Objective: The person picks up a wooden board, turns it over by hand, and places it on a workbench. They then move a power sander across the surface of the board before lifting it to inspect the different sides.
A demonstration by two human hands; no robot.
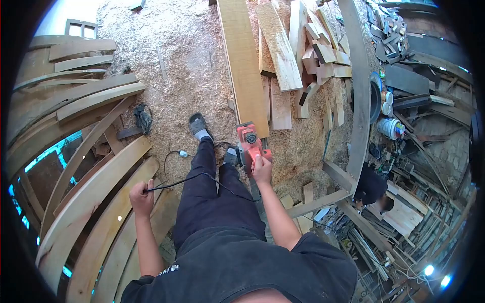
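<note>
My right hand (261,169) is wrapped round the handle of a red electric planer (251,144). The planer rests at the near end of a long, smooth wooden board (243,65) that runs away from me. Off to the left, my left hand (142,198) is closed in a fist round the black power cord (194,177). That cord sags across my legs towards the planer. Whether the planer's underside touches the wood is hidden.
Curved planks (96,202) lean in rows at my left. Rough offcuts (321,55) lie piled right of the board. Wood shavings (166,101) cover the floor. A wooden frame (359,101) stands at the right, with buckets (388,128) and a bending person (373,189) beyond it.
</note>
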